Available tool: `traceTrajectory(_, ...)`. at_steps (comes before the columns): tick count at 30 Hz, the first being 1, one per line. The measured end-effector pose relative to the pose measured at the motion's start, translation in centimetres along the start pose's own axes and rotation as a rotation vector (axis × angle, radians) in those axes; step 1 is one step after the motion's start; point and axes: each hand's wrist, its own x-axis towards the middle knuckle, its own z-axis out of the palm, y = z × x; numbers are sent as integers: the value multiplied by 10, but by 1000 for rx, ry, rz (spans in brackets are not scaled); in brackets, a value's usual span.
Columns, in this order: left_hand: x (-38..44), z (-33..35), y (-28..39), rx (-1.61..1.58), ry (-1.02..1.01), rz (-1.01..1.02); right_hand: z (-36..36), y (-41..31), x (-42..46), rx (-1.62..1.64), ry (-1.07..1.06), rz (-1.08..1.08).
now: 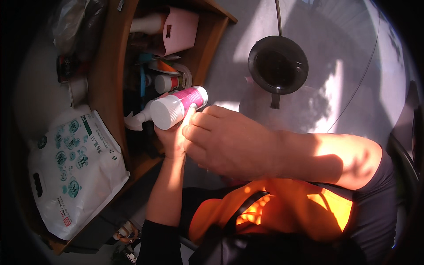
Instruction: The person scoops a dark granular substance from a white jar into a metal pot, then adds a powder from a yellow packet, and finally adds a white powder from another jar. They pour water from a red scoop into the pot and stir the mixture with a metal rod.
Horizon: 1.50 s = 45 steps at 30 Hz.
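My left hand [170,142] is wrapped around a white plastic bottle [192,97] with a ribbed white screw cap and a pink label bearing writing. The bottle lies tilted, its cap towards me. Right behind it shows a white pump head [134,121] of a second bottle; whether my left hand also grips that one, I cannot tell. My right hand [228,142] is beside the pink-labelled bottle, back upward and fingers curled. Its fingertips are hidden near my left thumb, so what it holds is not visible.
Behind the bottles, an open wooden cabinet [212,49] holds a pink bin [182,31] and a white-capped container [162,83]. A white refill pouch [79,175] lies at left. A dark round dish-shaped object [278,64] with a pole stands right. A thin cable [359,84] crosses the grey floor.
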Motion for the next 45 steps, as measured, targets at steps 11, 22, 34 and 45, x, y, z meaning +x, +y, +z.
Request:
traceTrajectory(11,54,12,27,-516,345,71,-19,-1,-94,462,-210,340)
traceTrajectory(22,138,32,0,-586,395,242,-12,1,-93,463,-229,394)
traceTrajectory(34,208,16,-13,55,249,135,-7,0,-89,449,-225,405)
traceTrajectory(45,220,16,-7,236,154,-89,-12,-1,-91,449,-196,401)
